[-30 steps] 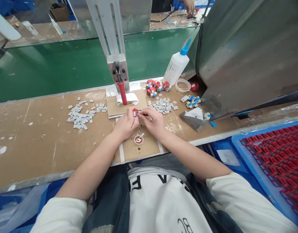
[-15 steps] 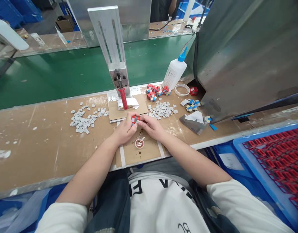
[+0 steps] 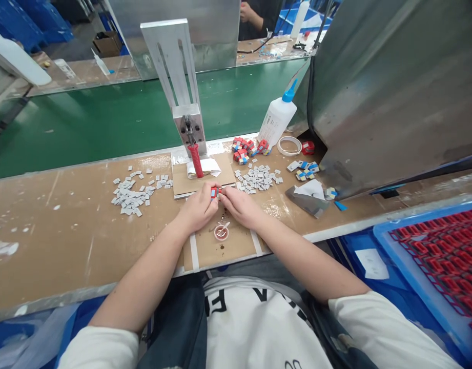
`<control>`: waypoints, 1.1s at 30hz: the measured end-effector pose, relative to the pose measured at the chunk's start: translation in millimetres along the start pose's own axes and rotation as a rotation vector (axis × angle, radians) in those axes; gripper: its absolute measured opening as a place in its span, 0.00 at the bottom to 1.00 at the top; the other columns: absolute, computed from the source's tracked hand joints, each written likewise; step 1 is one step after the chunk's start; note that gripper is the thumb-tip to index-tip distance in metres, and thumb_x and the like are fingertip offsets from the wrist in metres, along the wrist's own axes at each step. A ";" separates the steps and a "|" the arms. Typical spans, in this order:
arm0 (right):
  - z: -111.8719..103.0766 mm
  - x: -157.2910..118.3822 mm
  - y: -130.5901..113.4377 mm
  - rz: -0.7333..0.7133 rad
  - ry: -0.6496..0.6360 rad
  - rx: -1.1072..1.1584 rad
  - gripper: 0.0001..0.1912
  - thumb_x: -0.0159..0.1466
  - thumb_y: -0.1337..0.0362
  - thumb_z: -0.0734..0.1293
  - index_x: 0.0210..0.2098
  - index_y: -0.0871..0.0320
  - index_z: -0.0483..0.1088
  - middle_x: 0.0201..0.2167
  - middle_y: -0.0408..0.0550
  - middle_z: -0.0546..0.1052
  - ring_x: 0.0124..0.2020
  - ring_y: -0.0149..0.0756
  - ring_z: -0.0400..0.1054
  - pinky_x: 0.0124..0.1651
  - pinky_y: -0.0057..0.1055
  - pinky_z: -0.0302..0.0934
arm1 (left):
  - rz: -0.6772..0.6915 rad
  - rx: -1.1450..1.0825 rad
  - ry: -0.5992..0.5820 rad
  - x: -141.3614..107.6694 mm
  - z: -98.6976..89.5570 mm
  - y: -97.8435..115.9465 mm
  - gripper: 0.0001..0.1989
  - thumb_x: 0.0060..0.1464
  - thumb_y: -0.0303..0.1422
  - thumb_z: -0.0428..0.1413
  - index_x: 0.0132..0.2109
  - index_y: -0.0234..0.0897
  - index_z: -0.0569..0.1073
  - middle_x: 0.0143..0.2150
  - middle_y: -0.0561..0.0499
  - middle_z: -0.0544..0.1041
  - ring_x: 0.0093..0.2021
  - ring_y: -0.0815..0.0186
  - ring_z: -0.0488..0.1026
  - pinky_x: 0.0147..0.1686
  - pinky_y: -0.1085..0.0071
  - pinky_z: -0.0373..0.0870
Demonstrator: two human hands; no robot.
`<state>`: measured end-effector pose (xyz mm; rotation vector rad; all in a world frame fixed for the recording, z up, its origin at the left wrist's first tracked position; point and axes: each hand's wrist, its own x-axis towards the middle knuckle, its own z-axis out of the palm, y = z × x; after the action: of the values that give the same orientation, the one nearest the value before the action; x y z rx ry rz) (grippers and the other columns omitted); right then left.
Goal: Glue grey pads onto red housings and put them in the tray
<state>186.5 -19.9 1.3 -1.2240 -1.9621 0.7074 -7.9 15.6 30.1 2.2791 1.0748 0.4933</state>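
A small red block with a light blue face (image 3: 214,193) is held in the closed fingers of my left hand (image 3: 197,209). My right hand (image 3: 240,206) meets it from the right, thumb and fingers pinched together at the block's edge. Whatever is between those right fingertips is too small to make out. Below both hands sits a small round cup (image 3: 221,233) of reddish-brown stuff with a little white stick in it. Loose grey square tiles lie in a left pile (image 3: 131,197) and a right pile (image 3: 259,177).
A metal press with a red handle (image 3: 196,161) stands behind my hands. Red-blue blocks (image 3: 241,155), a white bottle (image 3: 276,120), a tape roll (image 3: 289,146) and a metal scoop (image 3: 308,200) are to the right. Beyond runs a green belt (image 3: 105,110); a co-worker's hand (image 3: 251,15) shows behind it.
The whole view has shifted slightly, with things sitting lower in the picture. My hands stay together at the block, which has turned a little. A co-worker's hand has come into view.
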 end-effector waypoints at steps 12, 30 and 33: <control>1.7 -1.8 -0.7 -0.008 -0.049 0.072 0.17 0.80 0.54 0.54 0.37 0.54 0.61 0.34 0.46 0.72 0.35 0.37 0.66 0.41 0.33 0.59 | 0.087 0.102 0.016 -0.9 5.7 -4.6 0.18 0.66 0.35 0.46 0.60 0.33 0.63 0.56 0.34 0.76 0.53 0.48 0.78 0.55 0.51 0.74; 1.3 -1.8 -8.6 -0.015 -0.022 0.190 0.15 0.78 0.56 0.55 0.35 0.53 0.59 0.32 0.43 0.70 0.33 0.36 0.64 0.40 0.32 0.58 | 0.122 -0.036 0.112 -1.6 8.7 -7.6 0.16 0.65 0.37 0.48 0.57 0.38 0.63 0.51 0.42 0.76 0.49 0.54 0.77 0.50 0.58 0.74; -0.1 0.3 -9.3 -0.007 -0.017 0.236 0.15 0.78 0.56 0.56 0.34 0.53 0.58 0.32 0.43 0.69 0.33 0.35 0.63 0.40 0.32 0.58 | 0.110 -0.044 0.123 0.5 9.7 -8.7 0.17 0.65 0.37 0.49 0.58 0.38 0.62 0.53 0.41 0.76 0.51 0.54 0.76 0.52 0.57 0.73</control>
<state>181.6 -23.4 8.4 -1.0705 -1.8352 0.9197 -7.4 17.3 17.2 2.3028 0.9908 0.7030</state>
